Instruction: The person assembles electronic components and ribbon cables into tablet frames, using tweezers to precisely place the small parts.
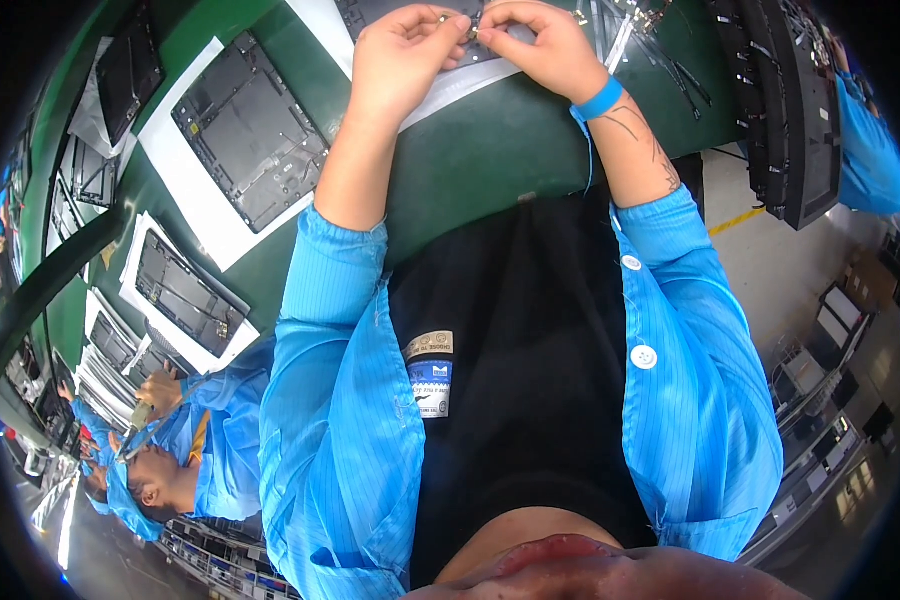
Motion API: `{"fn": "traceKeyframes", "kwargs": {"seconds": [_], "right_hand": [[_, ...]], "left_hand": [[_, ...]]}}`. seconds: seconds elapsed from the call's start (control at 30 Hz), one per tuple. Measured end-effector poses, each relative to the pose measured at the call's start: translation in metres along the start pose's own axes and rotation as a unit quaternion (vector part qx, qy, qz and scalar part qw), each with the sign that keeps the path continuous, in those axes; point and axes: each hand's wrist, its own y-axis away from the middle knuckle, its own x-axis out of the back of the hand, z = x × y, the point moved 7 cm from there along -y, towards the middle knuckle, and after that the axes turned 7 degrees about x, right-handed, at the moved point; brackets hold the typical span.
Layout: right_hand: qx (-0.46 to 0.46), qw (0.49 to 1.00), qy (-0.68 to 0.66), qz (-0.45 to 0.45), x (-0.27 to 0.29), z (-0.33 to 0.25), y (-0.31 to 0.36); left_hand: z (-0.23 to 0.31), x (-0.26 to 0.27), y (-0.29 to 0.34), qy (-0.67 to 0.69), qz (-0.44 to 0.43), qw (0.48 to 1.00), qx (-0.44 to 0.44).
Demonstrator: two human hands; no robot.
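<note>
At the top edge, my left hand point(402, 55) and my right hand point(548, 45) come close together, each in a pinch. Between their fingertips shows a small brass-coloured part point(472, 33), too small to name. Below the fingers lies a dark device panel point(482, 72), largely hidden by the hands and cut off by the picture's edge. It rests on a white sheet point(448, 103). A blue band point(600, 99) circles my right wrist, with a thin blue cord hanging from it. Right of that hand, several thin black and silver cables point(658, 52) lie loose.
The green bench point(470, 170) carries another dark device panel point(248, 135) on white paper at left, with a further panel point(188, 288) nearer. Black racks point(785, 110) stand along the right edge. A co-worker in a blue jacket point(225, 440) sits at lower left.
</note>
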Motion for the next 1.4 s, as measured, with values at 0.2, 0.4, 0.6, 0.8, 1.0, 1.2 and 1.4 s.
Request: {"fn": "traceKeyframes", "kwargs": {"seconds": [0.2, 0.4, 0.6, 0.8, 1.0, 1.2, 1.4], "right_hand": [[-0.028, 0.999, 0.025, -0.012, 0.0, -0.003, -0.005], [-0.04, 0.999, 0.016, -0.017, -0.004, 0.014, 0.0], [-0.031, 0.999, 0.018, -0.016, -0.004, 0.003, -0.003], [-0.043, 0.999, -0.009, -0.018, -0.004, 0.01, -0.002], [-0.035, 0.998, -0.038, -0.046, -0.007, 0.018, -0.003], [-0.016, 0.998, -0.034, -0.058, -0.009, 0.022, -0.005], [-0.052, 0.997, -0.046, -0.045, -0.011, 0.018, -0.007]], "left_hand": [[0.003, -0.001, 0.001, -0.007, 0.005, 1.0, -0.026], [0.002, -0.003, 0.0, -0.021, -0.005, 0.999, -0.05], [0.008, 0.002, 0.004, -0.041, -0.015, 0.996, -0.074], [0.001, 0.006, -0.004, -0.007, -0.036, 0.998, -0.054], [0.0, 0.007, -0.008, -0.006, -0.072, 0.997, -0.041], [-0.002, 0.007, -0.011, -0.023, -0.069, 0.997, -0.02], [-0.002, 0.011, -0.011, -0.01, -0.054, 0.998, -0.022]]}}
